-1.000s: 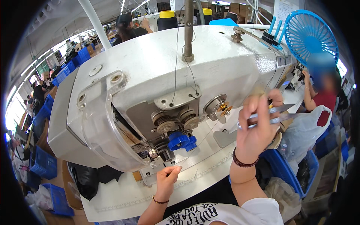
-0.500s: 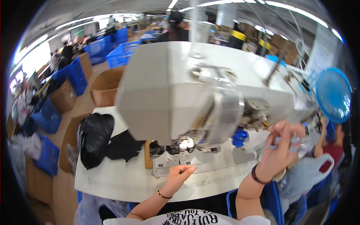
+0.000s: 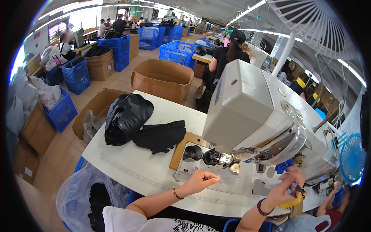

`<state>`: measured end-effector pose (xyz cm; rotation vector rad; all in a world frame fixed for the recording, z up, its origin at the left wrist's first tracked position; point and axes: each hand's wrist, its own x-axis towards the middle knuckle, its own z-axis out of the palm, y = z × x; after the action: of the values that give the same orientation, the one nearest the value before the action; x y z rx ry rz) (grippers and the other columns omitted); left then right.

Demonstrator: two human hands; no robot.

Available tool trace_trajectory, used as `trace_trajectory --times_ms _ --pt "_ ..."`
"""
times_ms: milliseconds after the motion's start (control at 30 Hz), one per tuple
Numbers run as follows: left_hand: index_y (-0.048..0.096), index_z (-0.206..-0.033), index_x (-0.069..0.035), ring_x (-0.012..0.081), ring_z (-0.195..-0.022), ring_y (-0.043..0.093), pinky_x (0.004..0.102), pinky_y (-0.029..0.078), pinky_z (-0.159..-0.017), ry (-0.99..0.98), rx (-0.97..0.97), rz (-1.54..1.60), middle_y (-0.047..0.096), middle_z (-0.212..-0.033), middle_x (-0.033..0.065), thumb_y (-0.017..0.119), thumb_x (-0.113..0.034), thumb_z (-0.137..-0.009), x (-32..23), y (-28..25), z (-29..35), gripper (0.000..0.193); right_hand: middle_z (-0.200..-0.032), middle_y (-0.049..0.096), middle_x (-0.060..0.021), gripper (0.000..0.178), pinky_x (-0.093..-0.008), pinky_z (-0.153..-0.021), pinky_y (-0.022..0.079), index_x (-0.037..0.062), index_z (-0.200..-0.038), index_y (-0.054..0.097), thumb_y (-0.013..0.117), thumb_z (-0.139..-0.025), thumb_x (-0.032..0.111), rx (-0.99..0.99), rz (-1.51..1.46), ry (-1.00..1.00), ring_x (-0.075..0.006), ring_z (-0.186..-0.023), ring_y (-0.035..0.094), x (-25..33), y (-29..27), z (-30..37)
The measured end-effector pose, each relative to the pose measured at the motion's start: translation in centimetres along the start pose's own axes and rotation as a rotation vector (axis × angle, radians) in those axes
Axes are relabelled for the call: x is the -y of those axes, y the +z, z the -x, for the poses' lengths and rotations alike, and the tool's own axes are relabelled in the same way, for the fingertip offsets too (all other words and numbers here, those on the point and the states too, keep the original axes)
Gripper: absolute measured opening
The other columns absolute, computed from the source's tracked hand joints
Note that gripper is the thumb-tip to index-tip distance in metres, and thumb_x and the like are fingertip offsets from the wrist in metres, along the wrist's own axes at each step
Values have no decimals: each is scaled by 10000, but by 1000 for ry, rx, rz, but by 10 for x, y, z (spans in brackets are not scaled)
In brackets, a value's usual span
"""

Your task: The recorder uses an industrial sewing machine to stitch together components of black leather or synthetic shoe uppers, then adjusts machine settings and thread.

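Note:
A large pale sewing machine (image 3: 247,112) stands on the white table (image 3: 154,185) in front of me. My left hand (image 3: 199,182) is closed in a pinch just in front of the metal plate below the machine head. A small dark bit shows between its fingers, and a faint thin line like a thread runs off its fingertips. Farther right, my right hand (image 3: 284,191) has its fingers bent together around something small and dark that I cannot make out. Right beside that hand is a yellow object (image 3: 291,202), partly hidden. A blue knob (image 3: 284,165) sits above it on the machine.
Stacked black shaped pieces (image 3: 127,116) and flat black pieces (image 3: 160,135) lie at the table's left. A plastic-lined bin (image 3: 92,193) stands below the table's left edge. Beyond are a cardboard box (image 3: 162,79), blue crates (image 3: 177,54) and a person in black (image 3: 234,50). A blue fan (image 3: 352,157) is at right.
My view has swung left, so the machine sits farther right. The right hand has come down from beside the machine's front to near the table. The left hand keeps its pinch by the plate.

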<state>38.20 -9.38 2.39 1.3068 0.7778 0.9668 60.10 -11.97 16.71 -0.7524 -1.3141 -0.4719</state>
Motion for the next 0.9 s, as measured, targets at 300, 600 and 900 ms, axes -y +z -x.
trace_trajectory --times_ms 300,600,900 --pt "678 -893 -6 6 -547 414 199 329 -480 134 30 -123 575 -614 -33 627 -208 -845 -6 -12 -3 214 -756 539 -106 102 -199 -507 336 41 -788 444 503 -870 32 127 133 -146 -131 -568 442 0 -7 -11" --pt "677 -907 -14 -6 -578 478 184 374 -497 129 36 -161 613 -647 -18 632 -206 -842 -14 -23 -1 208 -732 508 -94 100 -181 -498 297 43 -781 430 489 -851 4 -223 -327 360 -93 -599 419 5 -13 -33" --pt "674 -891 -7 6 -498 346 200 276 -438 91 -2 -136 498 -537 -51 620 -169 -853 -26 -25 9 175 -788 545 -115 75 -269 -607 428 39 -803 462 502 -850 -4 -82 -778 506 -150 -650 496 0 -18 -37"
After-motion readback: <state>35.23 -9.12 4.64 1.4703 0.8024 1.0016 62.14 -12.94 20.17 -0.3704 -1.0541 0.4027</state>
